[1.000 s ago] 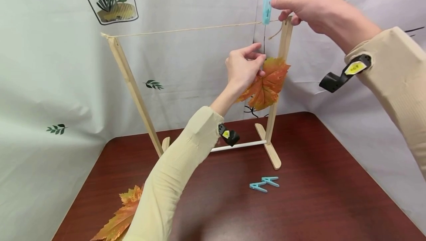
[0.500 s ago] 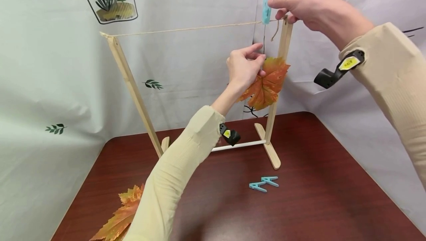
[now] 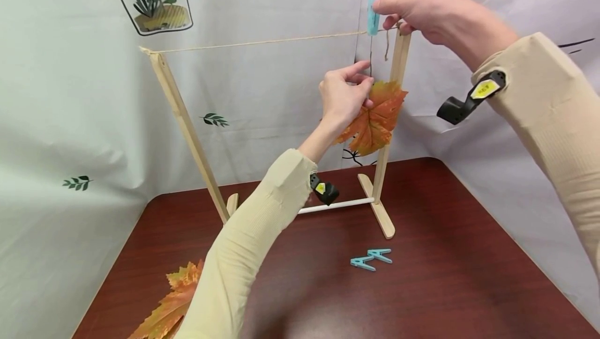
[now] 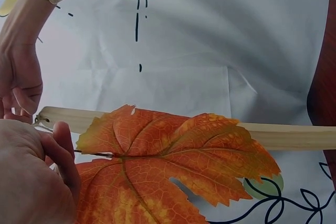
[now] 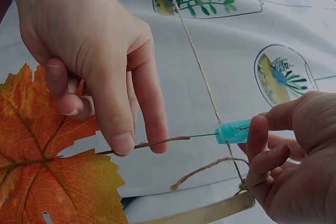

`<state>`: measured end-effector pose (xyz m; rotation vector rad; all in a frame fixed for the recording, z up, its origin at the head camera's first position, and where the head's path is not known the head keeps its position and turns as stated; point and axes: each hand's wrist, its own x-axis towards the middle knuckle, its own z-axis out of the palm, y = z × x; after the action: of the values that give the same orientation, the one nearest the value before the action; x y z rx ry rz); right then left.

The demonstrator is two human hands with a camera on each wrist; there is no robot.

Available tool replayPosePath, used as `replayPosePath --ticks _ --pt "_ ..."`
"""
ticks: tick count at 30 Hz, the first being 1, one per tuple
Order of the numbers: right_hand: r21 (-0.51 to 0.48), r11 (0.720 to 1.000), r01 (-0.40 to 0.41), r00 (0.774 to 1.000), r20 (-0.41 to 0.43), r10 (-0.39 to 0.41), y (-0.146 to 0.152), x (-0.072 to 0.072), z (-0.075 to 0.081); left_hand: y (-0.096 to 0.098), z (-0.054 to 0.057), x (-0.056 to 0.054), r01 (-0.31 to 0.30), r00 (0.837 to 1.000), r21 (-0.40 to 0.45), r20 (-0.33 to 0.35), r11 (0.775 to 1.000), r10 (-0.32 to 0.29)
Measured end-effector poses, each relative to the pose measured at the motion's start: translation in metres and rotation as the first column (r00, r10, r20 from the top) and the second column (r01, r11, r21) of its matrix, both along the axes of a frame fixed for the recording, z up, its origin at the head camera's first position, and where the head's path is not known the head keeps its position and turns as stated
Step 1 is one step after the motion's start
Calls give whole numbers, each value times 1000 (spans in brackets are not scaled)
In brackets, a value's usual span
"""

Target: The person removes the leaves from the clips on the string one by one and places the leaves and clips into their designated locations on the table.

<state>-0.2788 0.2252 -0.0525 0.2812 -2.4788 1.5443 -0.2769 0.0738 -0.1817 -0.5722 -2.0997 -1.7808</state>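
An orange artificial maple leaf [image 3: 375,120] hangs stem-up near the right post of a wooden frame. My left hand [image 3: 341,94] pinches its thin dark stem [image 5: 163,141] between thumb and fingers. Above it, my right hand [image 3: 422,3] holds a light blue clothespin [image 3: 373,13] at its upper end. The clothespin's lower end is at the twine [image 3: 262,42], and the stem's tip runs up to it; the right wrist view shows the clothespin [image 5: 231,131] across the twine. Whether its jaws grip both cannot be made out.
Two more blue clothespins [image 3: 370,259] lie on the dark red table [image 3: 422,287]. Another orange leaf [image 3: 166,302] lies at the front left, partly behind my left sleeve. The frame's left post [image 3: 187,130] and right post [image 3: 400,58] carry the twine; a white rod [image 3: 337,205] joins them low down.
My right hand has shifted slightly left and its wrist has come in a little. The twine's loose end now hangs straighter down. My left hand and the leaf stay nearly still.
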Motion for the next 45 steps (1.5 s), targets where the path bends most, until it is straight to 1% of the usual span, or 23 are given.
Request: replayPosePath --ticks 8,23,33,40,45 --pt "-12 1000 -10 1000 0 10 0 -1 0 1 -1 0 -28 1000 -25 -6 999 28" --pt "-53 998 -41 999 -24 40 0 0 -2 1 -1 0 -22 1000 -3 -13 1000 22" --pt "-50 999 -10 999 -48 8 -3 1 -1 1 1 0 -28 1000 6 -10 1000 29" --pt "-110 994 -4 999 -45 -1 -5 1 0 1 3 -1 -34 999 7 -19 999 34" --pt "-129 992 -8 998 -58 0 -5 2 -1 1 3 -1 -41 999 2 -25 999 41"
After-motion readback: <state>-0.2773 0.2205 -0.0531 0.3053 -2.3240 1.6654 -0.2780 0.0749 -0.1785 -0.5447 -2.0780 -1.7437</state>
